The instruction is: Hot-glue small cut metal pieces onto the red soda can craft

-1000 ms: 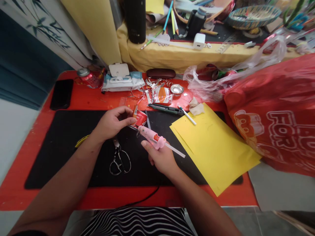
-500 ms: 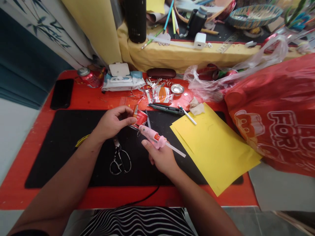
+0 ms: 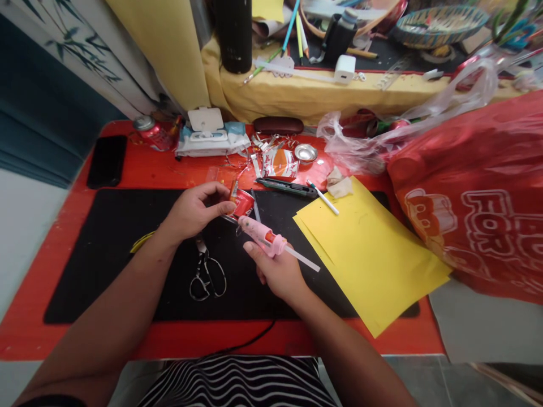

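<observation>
Steadily working just above the black mat [image 3: 106, 271], holding a pink glue gun [image 3: 258, 232] in the right hand [image 3: 274, 274], fingers [image 3: 258, 270] clamping round its underside, white glue stick [image 3: 303, 259] sticking out behind. Gluing looking like the step in hand, judging by the gun's front end pointing toward a small red piece [image 3: 244, 203] beside the left hand [image 3: 197, 212]. Left fingers [image 3: 220, 209] curling close together, though any grip on the piece staying impossible to tell. Scissors [image 3: 206, 277] lying below both hands, a craft knife [image 3: 286, 187] lying along the mat's far edge, and yellow paper [image 3: 369, 260] overlapping its right side. Widest room for moving stretching leftward along the mat, toward the red worktop's [image 3: 169, 339] edge.
</observation>
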{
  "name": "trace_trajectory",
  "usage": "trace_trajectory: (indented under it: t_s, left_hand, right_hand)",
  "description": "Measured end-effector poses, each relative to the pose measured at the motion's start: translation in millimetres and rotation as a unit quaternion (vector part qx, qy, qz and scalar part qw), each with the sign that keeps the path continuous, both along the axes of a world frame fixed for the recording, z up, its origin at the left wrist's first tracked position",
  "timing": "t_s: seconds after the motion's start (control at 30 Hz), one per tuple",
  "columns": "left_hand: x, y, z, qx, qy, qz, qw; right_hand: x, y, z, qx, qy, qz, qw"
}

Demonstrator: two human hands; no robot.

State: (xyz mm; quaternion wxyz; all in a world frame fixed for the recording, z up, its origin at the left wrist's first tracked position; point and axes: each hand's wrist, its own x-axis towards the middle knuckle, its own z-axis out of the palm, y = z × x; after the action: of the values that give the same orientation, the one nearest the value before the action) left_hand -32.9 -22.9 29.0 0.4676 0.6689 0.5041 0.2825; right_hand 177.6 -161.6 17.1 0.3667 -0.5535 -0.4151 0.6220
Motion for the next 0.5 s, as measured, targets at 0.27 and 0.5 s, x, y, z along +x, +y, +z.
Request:
trace_trajectory:
  t_s: [0.27,0.5]
  left_hand:
    - [0.8,-0.1,1.0,-0.001,0.004,0.001,1.0]
    - [0.3,0.5,-0.6,-0.001,-0.001,0.004,1.0]
  right_hand:
    - [-0.3,-1.4,-3.6,-0.017,-0.031,0.003,0.999]
    - [-0.4,-1.2,-4.3,-0.023,-0.031,0.011,0.999]
